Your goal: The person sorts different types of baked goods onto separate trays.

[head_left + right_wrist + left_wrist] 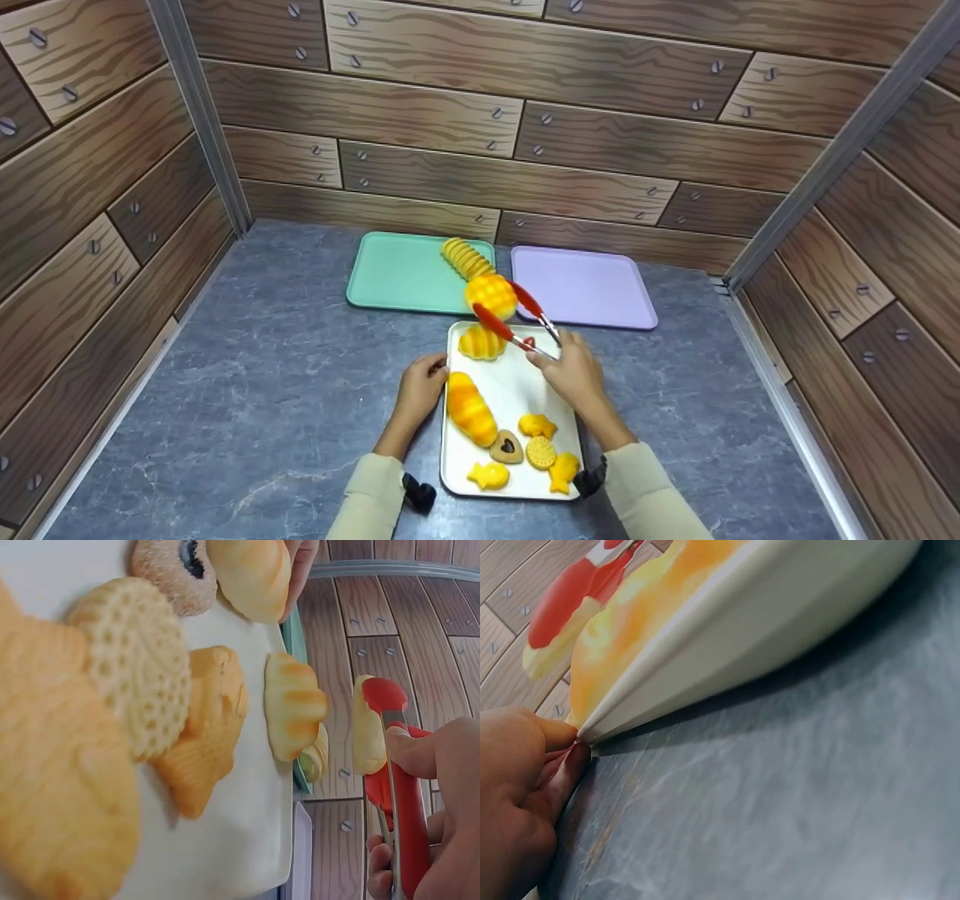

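Note:
My right hand (576, 373) grips a pair of tongs (493, 322) with red tips and red handle grips. Between the tongs' tips is a round yellow bun with a crosshatched top (491, 295), raised above the near edge of the green tray (397, 274). With thumb and fingers, my left hand (517, 787) pinches the left rim of the white tray (517, 382). On that tray lie a ridged roll (480, 342), a long glossy bread (470, 409), a heart-centred cookie (507, 448), a round biscuit (541, 453) and several fish-shaped pastries (489, 475).
A spiral-ridged yellow pastry (466, 258) lies on the green tray's right side. To the right of it stands a purple tray (585, 289). A small red object (529, 343) shows near the white tray's far edge. Wood-patterned walls (420, 97) enclose the grey tabletop (262, 390).

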A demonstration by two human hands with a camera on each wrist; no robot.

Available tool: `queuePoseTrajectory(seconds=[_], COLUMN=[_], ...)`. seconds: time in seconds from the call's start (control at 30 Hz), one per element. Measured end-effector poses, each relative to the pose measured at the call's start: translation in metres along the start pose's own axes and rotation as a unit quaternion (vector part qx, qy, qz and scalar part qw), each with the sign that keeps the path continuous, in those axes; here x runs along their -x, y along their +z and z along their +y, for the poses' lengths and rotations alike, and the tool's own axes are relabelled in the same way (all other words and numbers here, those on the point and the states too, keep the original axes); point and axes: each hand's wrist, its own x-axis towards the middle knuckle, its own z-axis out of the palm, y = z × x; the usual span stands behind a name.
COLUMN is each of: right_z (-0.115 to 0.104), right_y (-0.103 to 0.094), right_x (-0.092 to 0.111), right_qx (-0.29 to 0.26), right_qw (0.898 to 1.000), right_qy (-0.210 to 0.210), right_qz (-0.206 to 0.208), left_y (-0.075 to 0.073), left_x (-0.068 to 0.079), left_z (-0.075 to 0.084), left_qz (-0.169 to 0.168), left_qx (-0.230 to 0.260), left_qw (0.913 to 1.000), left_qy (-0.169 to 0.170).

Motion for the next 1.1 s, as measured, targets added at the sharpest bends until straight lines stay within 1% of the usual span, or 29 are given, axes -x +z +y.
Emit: queuePoseTrajectory(seconds=[0.27,0.33,0.5,0.63,0.93,1.1], right_z=[-0.023,-0.028,-0.041,-0.050,-0.072,-0.085], right_y=[0.012,0.015,0.025,0.035,0.055,0.065], right_x=[-0.014,-0.017,-0.023,-0.028,-0.042,-0.048], right_qx=[-0.005,-0.006,0.007,0.023,0.038,0.050], right_qw=[1.000,1.000,1.000,0.999,0.998,0.997], right_qy=[0.000,-0.001,-0.017,-0.032,-0.038,-0.045], right_qz=[-0.015,-0.016,-0.010,-0.007,-0.024,-0.032], left_y=[0.000,0.000,0.001,0.001,0.000,0.000], left_x=[-0.001,-0.001,0.000,0.001,0.001,0.001], left_z=[0.000,0.000,-0.001,-0.002,-0.003,-0.002], left_qz=[-0.002,0.001,0.008,0.008,0.013,0.012], left_qx=[0.010,0.007,0.000,0.000,-0.005,-0.007], left_qw=[0.9999,1.0000,0.9998,0.9999,0.9994,0.9994], left_qy=[-0.007,0.001,0.016,0.014,0.031,0.031])
